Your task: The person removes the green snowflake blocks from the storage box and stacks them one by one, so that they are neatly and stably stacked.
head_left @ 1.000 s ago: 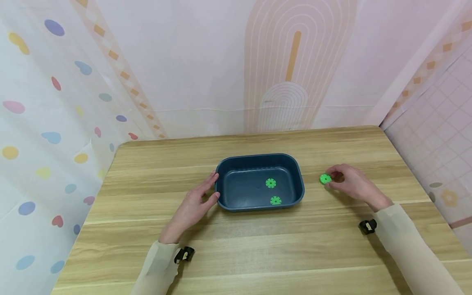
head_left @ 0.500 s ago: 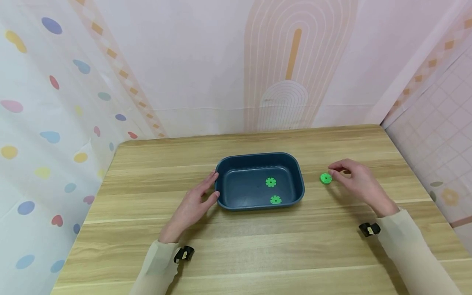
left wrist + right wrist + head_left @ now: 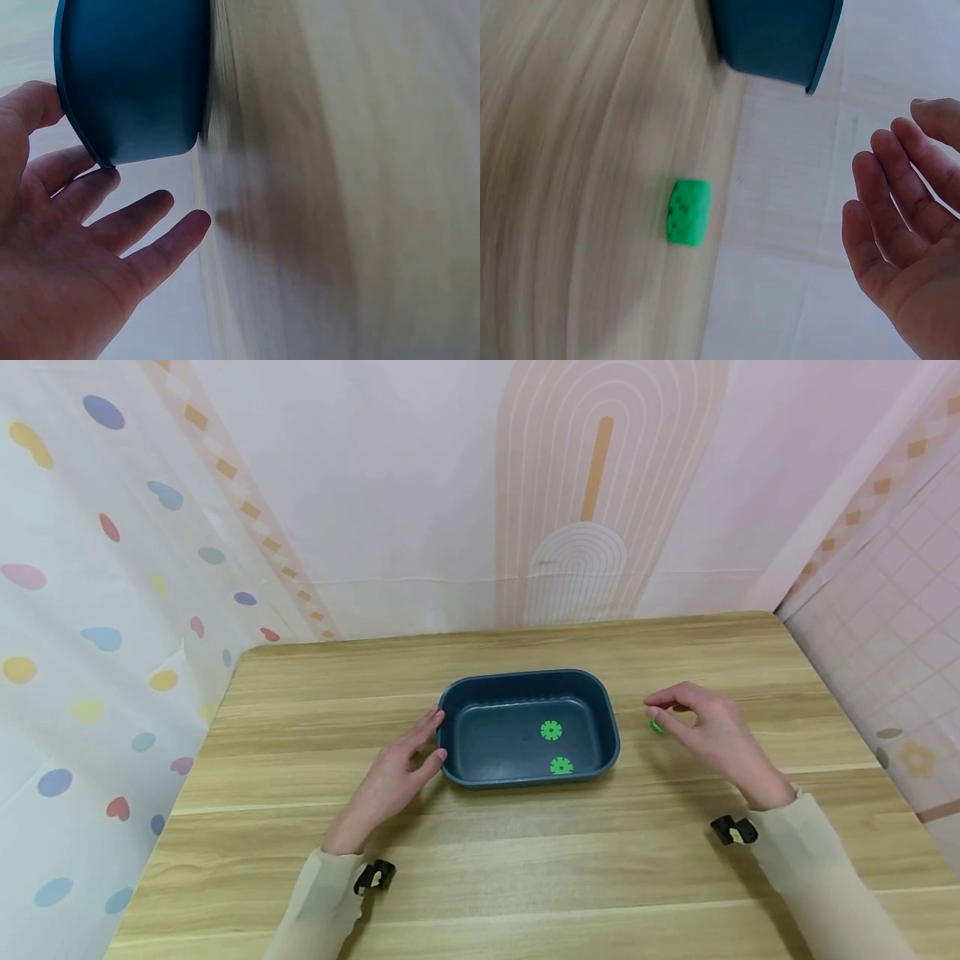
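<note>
Spread fingers of a left hand [image 3: 386, 781] rest against the left end of a dark blue box [image 3: 487, 743], touching its rim rather than clasping it, while a right hand [image 3: 708, 718] hovers to the right with thumb and forefinger tips close together and nothing visible between them; whether the two tips meet cannot be told. Below the right hand, apart from its fingers in the right wrist view, a small green stack [image 3: 688, 212] stands on the wooden table [image 3: 480, 860], just to the right of the box; how many pieces it holds is too blurred to count. Trouble, if it comes, would likely start at that stack: thin pieces lying flush could lift in pairs instead of singly, and a fingertip catching the side might topple the pile or slide it along the smooth wood. A piece released too soon could strike the rim and bounce outside. With so light a touch at one end, the box might also shift if bumped, though the left hand should steady it somewhat. Inside the box, a green disc [image 3: 551, 730] lies flat on the floor toward the right, and a second green disc [image 3: 561, 766] lies closer to the near wall, the two apart.
</note>
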`<state>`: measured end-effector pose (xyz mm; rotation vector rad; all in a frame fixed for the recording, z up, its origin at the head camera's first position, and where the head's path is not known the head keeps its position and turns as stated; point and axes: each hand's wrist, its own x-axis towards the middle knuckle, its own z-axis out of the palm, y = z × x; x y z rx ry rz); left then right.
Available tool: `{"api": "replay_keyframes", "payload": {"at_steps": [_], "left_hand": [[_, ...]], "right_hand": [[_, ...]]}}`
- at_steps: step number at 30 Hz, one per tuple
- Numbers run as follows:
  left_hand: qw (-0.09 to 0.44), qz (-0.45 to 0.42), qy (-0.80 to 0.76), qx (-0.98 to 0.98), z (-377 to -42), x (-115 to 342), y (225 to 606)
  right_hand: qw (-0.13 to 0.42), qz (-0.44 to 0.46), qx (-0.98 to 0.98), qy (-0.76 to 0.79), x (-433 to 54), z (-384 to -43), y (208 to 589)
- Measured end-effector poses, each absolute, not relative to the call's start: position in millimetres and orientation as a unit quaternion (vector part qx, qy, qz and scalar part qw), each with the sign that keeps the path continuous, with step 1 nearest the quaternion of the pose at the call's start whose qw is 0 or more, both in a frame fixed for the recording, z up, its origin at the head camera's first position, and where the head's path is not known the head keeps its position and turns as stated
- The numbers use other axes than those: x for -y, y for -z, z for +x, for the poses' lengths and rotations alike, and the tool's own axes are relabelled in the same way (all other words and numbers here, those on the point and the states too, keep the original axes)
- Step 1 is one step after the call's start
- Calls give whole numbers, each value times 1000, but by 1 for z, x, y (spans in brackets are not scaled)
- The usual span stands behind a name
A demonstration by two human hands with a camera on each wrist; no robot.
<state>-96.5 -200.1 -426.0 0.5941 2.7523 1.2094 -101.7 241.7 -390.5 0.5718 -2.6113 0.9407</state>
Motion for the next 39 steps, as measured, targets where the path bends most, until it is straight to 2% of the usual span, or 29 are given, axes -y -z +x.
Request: {"api": "replay_keyframes", "payload": {"at_steps": [12, 39], "left_hand": [[30, 195, -391, -899, -97, 199, 428], [44, 188, -393, -899, -97, 200, 425]], "right_hand": [[153, 258, 894, -333, -212, -103, 392], [16, 272, 895, -353, -166, -116, 394]]}}
